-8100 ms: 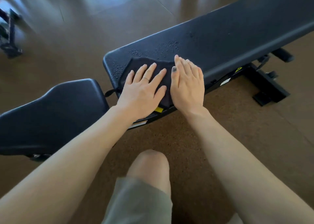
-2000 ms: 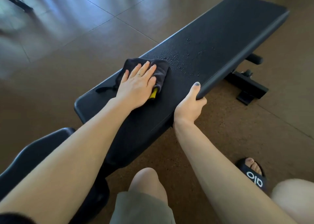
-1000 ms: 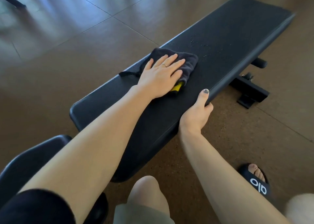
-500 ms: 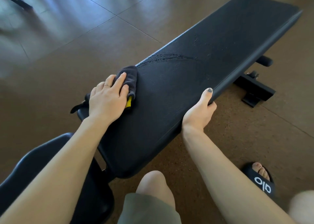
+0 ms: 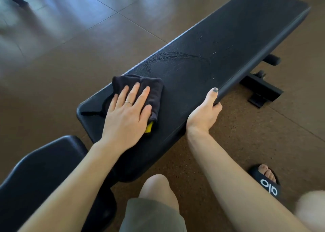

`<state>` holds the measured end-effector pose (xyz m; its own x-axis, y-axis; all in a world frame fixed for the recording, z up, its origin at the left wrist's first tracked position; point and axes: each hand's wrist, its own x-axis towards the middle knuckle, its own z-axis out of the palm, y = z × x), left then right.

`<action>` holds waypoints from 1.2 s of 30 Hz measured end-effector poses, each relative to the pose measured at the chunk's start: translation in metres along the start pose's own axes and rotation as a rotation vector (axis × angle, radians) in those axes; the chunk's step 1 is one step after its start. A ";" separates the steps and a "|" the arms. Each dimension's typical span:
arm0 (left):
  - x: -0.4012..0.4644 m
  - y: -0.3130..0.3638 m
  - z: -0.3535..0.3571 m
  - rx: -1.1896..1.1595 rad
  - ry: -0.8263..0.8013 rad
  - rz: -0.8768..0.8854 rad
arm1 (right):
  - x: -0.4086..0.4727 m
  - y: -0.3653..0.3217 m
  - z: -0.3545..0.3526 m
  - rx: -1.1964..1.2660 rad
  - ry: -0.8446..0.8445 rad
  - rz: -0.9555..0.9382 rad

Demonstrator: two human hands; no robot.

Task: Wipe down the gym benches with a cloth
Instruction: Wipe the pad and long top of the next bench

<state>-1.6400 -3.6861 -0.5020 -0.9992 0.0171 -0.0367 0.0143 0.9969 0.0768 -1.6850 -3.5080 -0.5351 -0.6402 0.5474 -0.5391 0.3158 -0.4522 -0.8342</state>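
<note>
The left hand (image 5: 128,115) lay flat, fingers straight, pressing a dark cloth (image 5: 151,91) onto the near end of the black bench pad (image 5: 219,43). The right hand (image 5: 204,112) gripped the pad's right edge, thumb on top, fingers curled under. Wet streaks (image 5: 175,55) showed further along the pad

Long black padded bench (image 5: 202,69) runs from 7 to 1 o'clock, wet streaks mid-pad. Dark folded cloth (image 5: 154,91), yellow tag, flat on its near-left end.
</note>
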 end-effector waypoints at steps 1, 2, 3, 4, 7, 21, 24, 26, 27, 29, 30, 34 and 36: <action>0.009 0.001 0.000 0.001 -0.005 0.001 | 0.000 0.000 0.000 0.003 0.003 -0.001; 0.024 0.004 -0.001 -0.001 -0.003 0.004 | 0.000 0.000 0.001 0.004 0.002 -0.003; 0.041 0.007 -0.002 -0.009 -0.005 0.009 | 0.000 0.000 0.001 0.007 -0.001 -0.004; 0.059 0.014 -0.003 -0.021 -0.018 0.007 | 0.000 0.000 0.001 0.012 -0.005 -0.001; 0.082 0.036 -0.007 -0.029 -0.077 0.008 | -0.001 -0.001 -0.001 0.013 -0.022 0.009; 0.034 0.046 -0.006 -0.015 -0.064 0.223 | 0.009 0.006 0.000 0.043 -0.036 0.002; 0.005 0.049 -0.004 -0.022 -0.077 0.228 | 0.009 0.004 -0.004 0.011 -0.068 0.005; -0.036 0.044 -0.001 -0.017 -0.057 0.262 | 0.010 0.001 -0.005 -0.015 -0.073 -0.001; -0.053 0.041 0.001 -0.001 -0.046 0.273 | 0.011 0.000 -0.004 -0.030 -0.072 -0.002; -0.069 0.035 0.004 0.027 -0.033 0.284 | 0.009 -0.001 -0.003 -0.055 -0.066 0.005; -0.070 0.033 0.004 0.032 -0.027 0.285 | 0.009 -0.002 -0.003 -0.069 -0.069 0.005; -0.040 0.050 0.004 0.021 -0.011 0.296 | 0.007 -0.005 -0.005 -0.150 -0.102 -0.006; -0.017 0.067 -0.001 0.002 -0.040 0.280 | 0.004 -0.012 -0.010 -0.215 -0.180 0.013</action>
<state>-1.6220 -3.6199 -0.4956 -0.9542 0.2944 -0.0536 0.2892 0.9532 0.0877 -1.6844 -3.4928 -0.5281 -0.7431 0.3999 -0.5365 0.4539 -0.2878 -0.8433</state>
